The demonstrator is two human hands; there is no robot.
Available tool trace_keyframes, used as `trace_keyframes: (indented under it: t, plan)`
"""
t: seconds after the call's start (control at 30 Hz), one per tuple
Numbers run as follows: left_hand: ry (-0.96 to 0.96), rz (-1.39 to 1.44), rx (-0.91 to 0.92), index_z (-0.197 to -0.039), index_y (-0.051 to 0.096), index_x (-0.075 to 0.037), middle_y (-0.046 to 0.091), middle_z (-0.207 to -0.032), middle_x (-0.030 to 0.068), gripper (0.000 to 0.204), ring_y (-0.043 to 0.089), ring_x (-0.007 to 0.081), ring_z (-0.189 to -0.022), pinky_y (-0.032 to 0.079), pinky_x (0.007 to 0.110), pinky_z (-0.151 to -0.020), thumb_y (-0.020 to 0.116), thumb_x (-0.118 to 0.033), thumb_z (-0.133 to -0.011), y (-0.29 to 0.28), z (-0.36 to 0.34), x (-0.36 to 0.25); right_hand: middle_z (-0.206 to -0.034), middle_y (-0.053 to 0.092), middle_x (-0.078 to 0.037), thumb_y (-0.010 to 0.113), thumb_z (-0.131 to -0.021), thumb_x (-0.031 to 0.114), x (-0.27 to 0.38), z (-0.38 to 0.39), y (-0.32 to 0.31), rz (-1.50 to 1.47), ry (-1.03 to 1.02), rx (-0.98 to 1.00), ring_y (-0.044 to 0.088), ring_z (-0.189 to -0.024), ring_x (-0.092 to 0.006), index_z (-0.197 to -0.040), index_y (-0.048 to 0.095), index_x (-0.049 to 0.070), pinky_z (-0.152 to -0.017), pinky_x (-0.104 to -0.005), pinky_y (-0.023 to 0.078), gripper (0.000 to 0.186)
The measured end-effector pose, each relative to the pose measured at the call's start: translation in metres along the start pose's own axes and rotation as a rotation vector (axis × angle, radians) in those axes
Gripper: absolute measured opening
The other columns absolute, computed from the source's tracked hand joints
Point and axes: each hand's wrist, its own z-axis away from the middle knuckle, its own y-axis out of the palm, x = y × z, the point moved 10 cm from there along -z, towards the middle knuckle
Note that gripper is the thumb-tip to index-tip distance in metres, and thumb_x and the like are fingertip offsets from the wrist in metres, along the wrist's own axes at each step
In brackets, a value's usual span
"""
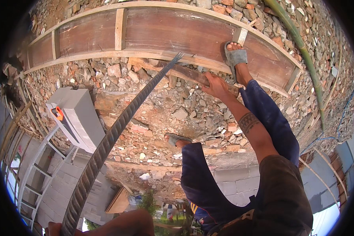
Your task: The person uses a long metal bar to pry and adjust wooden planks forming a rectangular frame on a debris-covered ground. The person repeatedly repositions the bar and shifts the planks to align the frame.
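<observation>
A long ribbed steel bar [122, 122] slants from the lower left up to the formwork, its flattened, split tip resting at or just over the lower rail. My left hand [54, 229] grips its near end, mostly cut off by the picture's edge. My right hand [217, 85] is closed around a weathered brown wooden plank [185, 74], which lies along the near side of the formwork panel [177, 29]. That panel is reddish-brown board framed with pale battens. My right foot, in a grey sandal [236, 57], stands on it; the other sandal [177, 139] is on rubble.
Broken brick and stone rubble [181, 114] covers the ground. Left stand a grey block [76, 118], an orange-handled saw [58, 113] on it and a metal ladder [35, 167]. A green bamboo pole [303, 47] lies to the right, near a blue cord [329, 137].
</observation>
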Motion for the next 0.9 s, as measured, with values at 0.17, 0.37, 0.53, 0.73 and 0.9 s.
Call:
trace_keyframes:
  t: [0.17,0.37,0.53,0.73,0.9]
  plan:
    - [-0.218,-0.061,0.067,-0.055,0.029,-0.017,0.027,-0.045,-0.0029,0.033,0.028,0.0105,-0.038,0.032,0.025,-0.06,0.04,-0.007,-0.084,-0.037,0.013,0.01,-0.103,0.065,-0.02,0.075,-0.075,0.025,-0.032,-0.016,-0.002,0.032,-0.035,-0.077,0.061,-0.104,-0.0397,-0.118,0.05,0.007,-0.088,-0.0478,0.048,0.052]
    - [-0.038,-0.2,0.214,-0.059,0.04,-0.024,0.027,-0.047,-0.0123,0.044,0.026,0.0014,-0.039,0.027,0.019,-0.043,0.045,-0.034,-0.102,0.0,0.013,0.047,-0.104,0.066,-0.02,0.076,-0.073,0.021,-0.031,-0.025,-0.008,0.086,-0.175,-0.209,0.063,-0.099,-0.0369,-0.121,0.055,0.009,-0.092,-0.0439,0.047,0.054]
    - [-0.05,-0.051,0.09,-0.059,0.04,-0.024,0.027,-0.047,-0.012,0.045,0.025,0.0018,-0.039,0.027,0.019,-0.043,0.044,-0.035,-0.103,0.0,0.007,0.052,-0.107,0.066,-0.02,0.072,-0.077,0.023,-0.032,-0.03,-0.002,0.028,-0.025,-0.065,0.059,-0.109,-0.0346,-0.123,0.054,0.01,-0.098,-0.0443,0.042,0.051]
    - [-0.023,0.195,0.012,-0.059,0.039,-0.024,0.027,-0.047,-0.0117,0.045,0.025,0.0022,-0.039,0.026,0.019,-0.042,0.043,-0.036,-0.103,0.0,0.012,0.051,-0.104,0.066,-0.019,0.071,-0.077,0.026,-0.02,-0.038,-0.003,0.03,-0.018,-0.01,0.06,-0.107,-0.0339,-0.125,0.054,0.01,-0.098,-0.0438,0.043,0.053]
    - [0.032,0.172,-0.029,-0.056,0.037,-0.023,0.026,-0.045,-0.011,0.049,0.024,0.0034,-0.038,0.025,0.019,-0.042,0.042,-0.035,-0.103,0.0,0.016,0.049,-0.1,0.066,-0.018,0.071,-0.076,0.025,-0.011,-0.037,-0.008,0.14,-0.151,-0.167,0.061,-0.105,-0.0333,-0.124,0.055,0.011,-0.097,-0.0439,0.042,0.052]
